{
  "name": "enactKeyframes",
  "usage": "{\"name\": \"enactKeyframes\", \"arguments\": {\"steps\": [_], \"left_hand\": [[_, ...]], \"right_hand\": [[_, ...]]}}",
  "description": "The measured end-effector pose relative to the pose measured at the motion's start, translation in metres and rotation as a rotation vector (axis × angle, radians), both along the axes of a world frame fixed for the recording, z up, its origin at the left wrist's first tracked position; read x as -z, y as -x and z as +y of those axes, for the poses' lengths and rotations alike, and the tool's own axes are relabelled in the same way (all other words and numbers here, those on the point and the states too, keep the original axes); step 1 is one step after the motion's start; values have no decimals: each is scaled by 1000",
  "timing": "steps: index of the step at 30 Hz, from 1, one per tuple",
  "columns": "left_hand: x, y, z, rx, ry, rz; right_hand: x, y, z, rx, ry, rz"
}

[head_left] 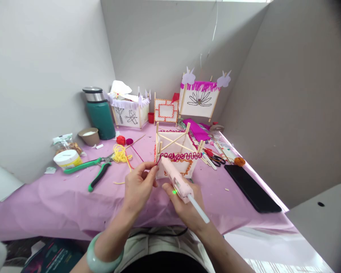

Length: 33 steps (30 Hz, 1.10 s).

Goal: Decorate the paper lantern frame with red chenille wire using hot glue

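Observation:
A small box-shaped lantern frame [174,138] of wooden sticks and white panels stands on the table in front of me. Wavy magenta yarn trim [184,156] runs along its upper edge, above orange looped trim on the near panel. My left hand [138,185] is closed at its near left corner, pinching a magenta yarn strand [158,162] between thumb and fingertips. In my right hand [189,212] is a pale pink glue gun [176,178], its nozzle pointing at that corner by the yarn. A whitish glue stick [199,209] sticks out of its back. The gun covers part of the near panel.
At left lie green-handled pliers [99,170], yellow yarn [121,153], a white tub [67,159] and a teal bottle [100,117]. Decorated lanterns [130,113] stand behind. To the right are scissors [216,158], an orange yarn ball [239,162] and a black phone [251,187].

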State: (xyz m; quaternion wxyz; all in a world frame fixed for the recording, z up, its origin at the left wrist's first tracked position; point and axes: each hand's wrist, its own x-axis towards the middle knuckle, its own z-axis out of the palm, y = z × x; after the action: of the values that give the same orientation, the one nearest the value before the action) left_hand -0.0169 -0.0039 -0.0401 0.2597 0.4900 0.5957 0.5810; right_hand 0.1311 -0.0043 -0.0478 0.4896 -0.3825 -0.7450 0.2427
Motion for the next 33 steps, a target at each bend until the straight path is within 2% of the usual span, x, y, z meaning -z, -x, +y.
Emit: {"name": "enactKeyframes", "arguments": {"steps": [8,17,23,33], "left_hand": [[-3,-4,2,-23,-27,39],[-1,14,1,-59,-76,241],[0,12,2,-35,-133,238],[1,11,3,-1,-123,186]], "right_hand": [[-1,2,-1,-4,-21,-26],[1,3,0,17,-23,-27],[-2,6,-1,-9,-35,-53],[-6,10,-2,29,24,-94]]}}
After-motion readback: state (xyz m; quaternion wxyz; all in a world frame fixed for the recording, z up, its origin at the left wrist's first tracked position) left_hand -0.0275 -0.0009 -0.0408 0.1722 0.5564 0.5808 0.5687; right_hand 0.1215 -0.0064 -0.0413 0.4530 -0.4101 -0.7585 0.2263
